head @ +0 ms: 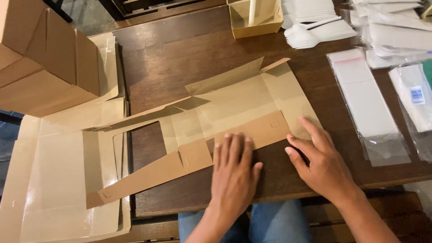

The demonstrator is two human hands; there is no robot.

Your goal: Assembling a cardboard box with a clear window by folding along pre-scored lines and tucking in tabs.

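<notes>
A dark wooden desk (180, 58) carries a flat kraft box blank (234, 108) at its centre, light, thin and probably easy to crease. The left hand (234, 173) presses its folded front flap at 6 o'clock, fingers flat; the right hand (321, 164) at 4 o'clock, fingers spread, gripping nothing.

A white barcode label (417, 95) sits on a clear plastic packet (413, 96) at the table's right edge.

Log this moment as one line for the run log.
left hand: flat on folded flap of box blank | right hand: fingers on blank's near right edge | nearby: stack of blanks, plastic spoons
</notes>
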